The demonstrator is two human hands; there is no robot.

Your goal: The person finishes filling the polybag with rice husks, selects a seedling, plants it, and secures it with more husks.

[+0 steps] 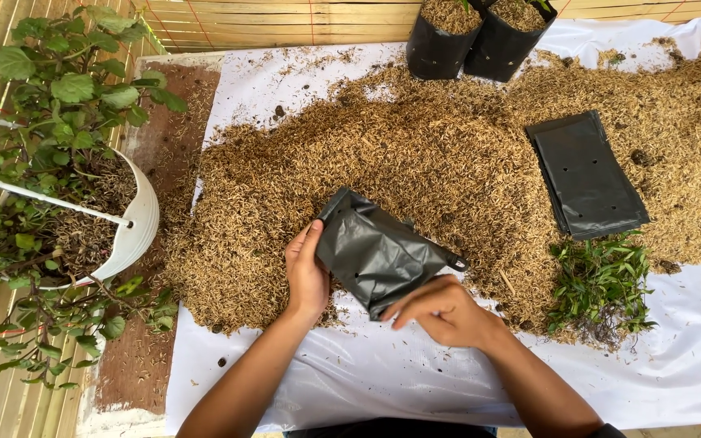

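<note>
My left hand point(306, 274) grips the left edge of an empty black plastic nursery bag point(379, 251) with small punched holes, held just above a wide heap of brown rice husk point(415, 162). My right hand point(444, 311) pinches the bag's lower right corner, fingers curled on it. The bag is crumpled and partly puffed out, its mouth pointing up and left.
A flat stack of black bags point(586, 174) lies on the husk at right, with a bunch of green seedlings point(600, 285) below it. Two filled black bags point(480, 32) stand at the top. A white pot point(135, 223) with a leafy plant sits at left on white sheeting point(675, 365).
</note>
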